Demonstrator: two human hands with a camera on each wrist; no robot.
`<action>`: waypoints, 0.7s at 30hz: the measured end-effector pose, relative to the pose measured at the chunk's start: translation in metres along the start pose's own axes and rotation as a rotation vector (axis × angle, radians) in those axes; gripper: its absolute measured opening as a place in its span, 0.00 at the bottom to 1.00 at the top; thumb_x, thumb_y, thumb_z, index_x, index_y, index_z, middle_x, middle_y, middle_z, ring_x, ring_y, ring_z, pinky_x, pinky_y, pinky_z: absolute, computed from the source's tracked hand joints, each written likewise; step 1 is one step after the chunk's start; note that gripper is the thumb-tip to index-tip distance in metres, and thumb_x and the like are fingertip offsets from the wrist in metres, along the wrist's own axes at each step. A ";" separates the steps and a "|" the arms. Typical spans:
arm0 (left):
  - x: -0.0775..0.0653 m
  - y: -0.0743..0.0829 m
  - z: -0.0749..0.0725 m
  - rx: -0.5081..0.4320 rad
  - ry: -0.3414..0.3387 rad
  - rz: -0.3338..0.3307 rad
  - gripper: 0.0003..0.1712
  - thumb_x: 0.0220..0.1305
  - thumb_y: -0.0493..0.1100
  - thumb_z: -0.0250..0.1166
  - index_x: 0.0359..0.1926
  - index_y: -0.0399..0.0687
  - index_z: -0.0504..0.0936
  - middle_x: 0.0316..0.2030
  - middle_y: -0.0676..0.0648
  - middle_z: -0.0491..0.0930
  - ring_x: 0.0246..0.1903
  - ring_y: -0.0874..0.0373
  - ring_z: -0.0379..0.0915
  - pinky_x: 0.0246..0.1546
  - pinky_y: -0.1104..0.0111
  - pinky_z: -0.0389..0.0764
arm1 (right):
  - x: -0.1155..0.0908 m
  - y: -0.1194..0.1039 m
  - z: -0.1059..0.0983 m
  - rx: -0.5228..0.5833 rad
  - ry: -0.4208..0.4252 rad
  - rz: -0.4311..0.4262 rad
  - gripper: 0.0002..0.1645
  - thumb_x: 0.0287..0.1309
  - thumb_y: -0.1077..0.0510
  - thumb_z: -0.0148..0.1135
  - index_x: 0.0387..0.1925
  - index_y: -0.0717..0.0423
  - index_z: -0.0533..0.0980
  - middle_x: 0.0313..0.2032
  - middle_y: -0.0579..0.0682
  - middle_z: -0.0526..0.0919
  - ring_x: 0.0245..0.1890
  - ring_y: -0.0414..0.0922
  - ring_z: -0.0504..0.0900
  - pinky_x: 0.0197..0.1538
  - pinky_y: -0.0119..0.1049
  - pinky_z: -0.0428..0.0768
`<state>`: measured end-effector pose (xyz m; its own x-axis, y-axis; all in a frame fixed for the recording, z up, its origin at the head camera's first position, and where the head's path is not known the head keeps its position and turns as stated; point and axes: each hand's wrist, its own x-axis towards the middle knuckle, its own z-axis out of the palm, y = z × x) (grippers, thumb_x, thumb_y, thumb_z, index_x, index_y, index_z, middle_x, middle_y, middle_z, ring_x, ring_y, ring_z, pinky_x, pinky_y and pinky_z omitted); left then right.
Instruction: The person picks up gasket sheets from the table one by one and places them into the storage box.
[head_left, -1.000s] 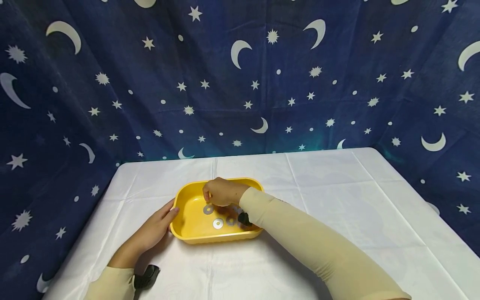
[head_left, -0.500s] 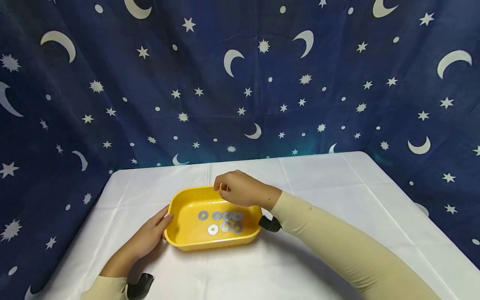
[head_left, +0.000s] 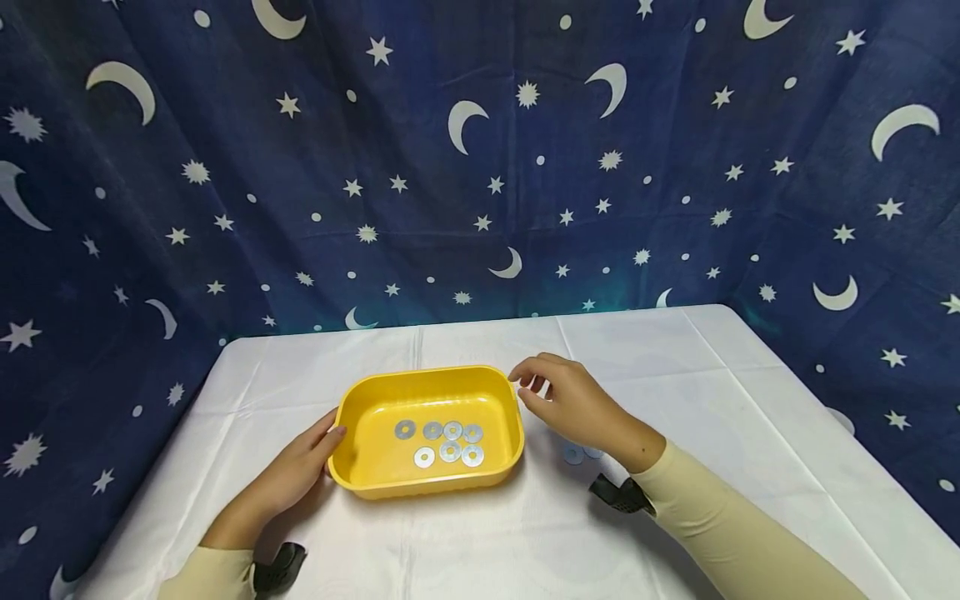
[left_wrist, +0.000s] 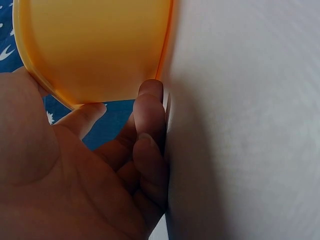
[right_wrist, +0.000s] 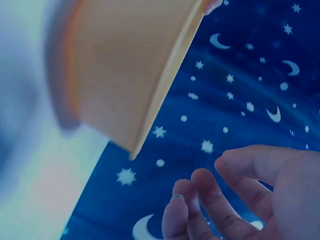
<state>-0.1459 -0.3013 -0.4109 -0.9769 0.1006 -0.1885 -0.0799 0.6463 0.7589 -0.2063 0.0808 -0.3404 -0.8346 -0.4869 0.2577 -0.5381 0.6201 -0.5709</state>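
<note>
A yellow plastic tray [head_left: 427,483] sits on the white-covered table, with several flat metal washers [head_left: 424,457] lying on its floor. My left hand [head_left: 288,475] grips the tray's left end, thumb at the rim and the other fingers outside against the wall. In the left wrist view, the lower fingers [left_wrist: 150,160] are curled beside the tabletop. Just off the tray's right end hovers my right hand [head_left: 577,408], its fingers loosely bent and the thumb apart from the index finger. Nothing shows between its fingertips. Metal washers [head_left: 573,454] lie on the cloth below the right wrist, partly hidden by it.
The white tablecloth [head_left: 480,550] has fold creases. Behind and beside the table hangs a dark blue curtain [head_left: 420,267] with moons and stars. Each wrist wears a black strapped device, the right one [head_left: 621,493] close over the cloth.
My right hand has risen out of the tray and moved right past its end, uncovering the washers inside and those on the cloth. My left hand keeps its hold. The head view has shifted slightly.
</note>
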 end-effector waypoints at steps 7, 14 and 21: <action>0.000 -0.002 0.000 -0.003 -0.011 -0.015 0.37 0.79 0.60 0.41 0.80 0.48 0.49 0.75 0.35 0.58 0.74 0.36 0.53 0.73 0.35 0.46 | -0.028 0.024 0.001 -0.004 0.005 0.035 0.09 0.62 0.61 0.66 0.43 0.48 0.82 0.37 0.43 0.84 0.35 0.36 0.76 0.39 0.34 0.81; 0.002 -0.003 0.002 -0.001 -0.019 -0.022 0.38 0.79 0.61 0.40 0.80 0.48 0.47 0.77 0.36 0.53 0.77 0.34 0.45 0.73 0.36 0.43 | -0.044 0.045 0.000 0.016 -0.029 0.066 0.08 0.60 0.62 0.67 0.42 0.51 0.83 0.33 0.40 0.82 0.33 0.35 0.76 0.39 0.36 0.81; 0.001 0.000 0.001 0.007 -0.018 -0.038 0.38 0.79 0.61 0.40 0.80 0.48 0.47 0.77 0.36 0.53 0.77 0.34 0.45 0.73 0.36 0.43 | -0.050 0.060 -0.002 0.006 -0.098 0.099 0.08 0.58 0.61 0.68 0.41 0.54 0.82 0.28 0.38 0.78 0.31 0.36 0.75 0.36 0.30 0.76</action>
<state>-0.1463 -0.3004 -0.4119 -0.9695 0.0897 -0.2281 -0.1150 0.6553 0.7466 -0.1976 0.1437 -0.3858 -0.8679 -0.4813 0.1228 -0.4526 0.6643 -0.5949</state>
